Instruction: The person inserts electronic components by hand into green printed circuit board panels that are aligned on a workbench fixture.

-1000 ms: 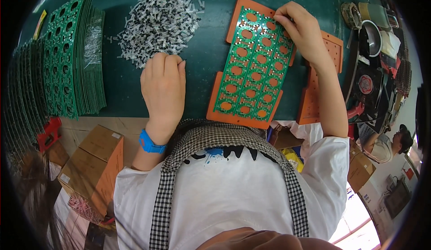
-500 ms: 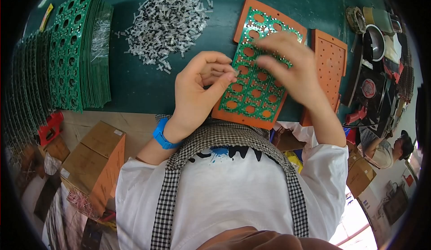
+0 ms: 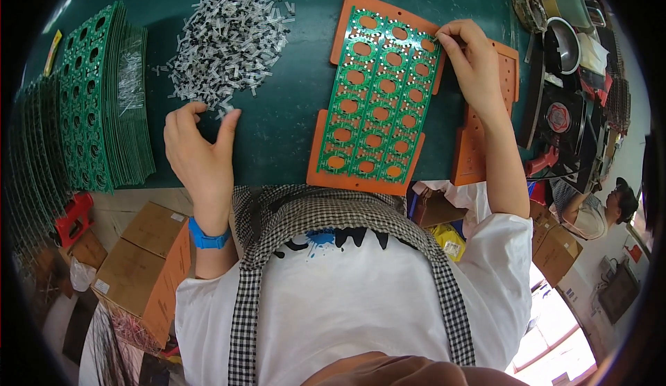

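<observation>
A green printed circuit board point(image 3: 380, 115) with rows of round cutouts lies on an orange fixture plate point(image 3: 325, 167). Small white pieces line the board's far part. At the far right corner, my right hand point(image 3: 473, 63) has thumb and forefinger pressed together against the board's edge; whatever is between them is too small to make out. To the left, my left hand point(image 3: 200, 151) is open, thumb and fingers apart, at the near edge of a heap of small clear-and-black components point(image 3: 232, 39). A few loose pieces lie by its fingertips.
Stacked green circuit boards point(image 3: 104, 101) stand at the left, partly wrapped in clear film. A second orange plate point(image 3: 474, 147) lies beyond my right forearm. A metal bowl point(image 3: 563, 45) and a red-handled tool point(image 3: 542, 161) are further right. Cardboard boxes point(image 3: 142, 254) sit below the table.
My left hand has gone from beside the board leftward to the heap, its fingers opening. My right hand has moved from over the board to its far right corner.
</observation>
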Action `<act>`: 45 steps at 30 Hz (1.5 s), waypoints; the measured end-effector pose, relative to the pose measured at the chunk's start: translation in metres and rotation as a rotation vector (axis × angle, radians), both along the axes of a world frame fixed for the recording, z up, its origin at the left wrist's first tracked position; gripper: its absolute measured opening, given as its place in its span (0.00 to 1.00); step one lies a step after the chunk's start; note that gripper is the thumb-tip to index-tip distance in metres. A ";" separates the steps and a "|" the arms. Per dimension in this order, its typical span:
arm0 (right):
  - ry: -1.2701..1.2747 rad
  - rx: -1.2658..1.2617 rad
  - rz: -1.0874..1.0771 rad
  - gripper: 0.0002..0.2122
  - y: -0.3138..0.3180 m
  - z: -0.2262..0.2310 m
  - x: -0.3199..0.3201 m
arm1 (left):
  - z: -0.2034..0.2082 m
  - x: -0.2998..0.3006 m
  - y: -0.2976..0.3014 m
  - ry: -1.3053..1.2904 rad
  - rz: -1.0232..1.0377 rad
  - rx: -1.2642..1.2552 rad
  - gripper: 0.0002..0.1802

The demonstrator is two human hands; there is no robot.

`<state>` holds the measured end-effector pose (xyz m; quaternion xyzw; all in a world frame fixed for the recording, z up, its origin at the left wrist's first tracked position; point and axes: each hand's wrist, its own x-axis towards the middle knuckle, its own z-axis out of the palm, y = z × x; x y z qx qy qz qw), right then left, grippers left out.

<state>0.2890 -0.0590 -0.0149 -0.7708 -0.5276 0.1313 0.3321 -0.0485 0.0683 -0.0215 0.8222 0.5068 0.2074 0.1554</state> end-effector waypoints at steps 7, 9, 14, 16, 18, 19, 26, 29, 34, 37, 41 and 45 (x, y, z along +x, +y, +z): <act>-0.014 -0.031 0.032 0.05 0.003 -0.001 0.001 | -0.001 0.006 0.001 -0.125 -0.033 -0.151 0.06; -0.014 -0.037 0.031 0.05 0.003 0.000 0.001 | -0.001 0.007 0.001 -0.149 -0.039 -0.174 0.05; -0.012 -0.031 0.035 0.05 0.003 -0.001 0.002 | -0.006 0.008 0.000 -0.240 -0.131 0.013 0.04; -0.013 -0.019 0.026 0.05 0.003 -0.003 0.000 | -0.007 0.007 -0.004 -0.364 0.003 -0.235 0.04; -0.006 0.041 0.000 0.04 0.004 -0.007 -0.003 | -0.009 0.008 -0.006 -0.451 -0.018 -0.308 0.05; -0.006 0.042 -0.001 0.04 0.005 -0.008 -0.005 | -0.009 0.008 -0.007 -0.536 -0.038 -0.380 0.07; -0.357 0.116 0.017 0.06 -0.005 -0.008 -0.009 | 0.004 0.029 -0.022 -0.922 -0.199 -0.906 0.16; -0.590 0.074 0.062 0.08 -0.006 0.004 -0.027 | 0.006 0.039 -0.028 -0.973 -0.241 -1.012 0.20; -0.027 0.059 0.242 0.14 -0.011 0.028 -0.087 | 0.013 0.049 -0.043 -0.941 -0.285 -1.054 0.21; 0.552 -0.024 0.255 0.10 -0.010 0.029 -0.112 | 0.018 0.053 -0.048 -0.892 -0.337 -1.048 0.21; 0.614 0.027 0.304 0.06 -0.013 0.021 -0.110 | 0.018 0.054 -0.049 -0.869 -0.402 -1.107 0.22; 0.468 0.067 0.291 0.03 -0.020 0.024 -0.094 | 0.018 0.051 -0.048 -0.897 -0.444 -1.290 0.20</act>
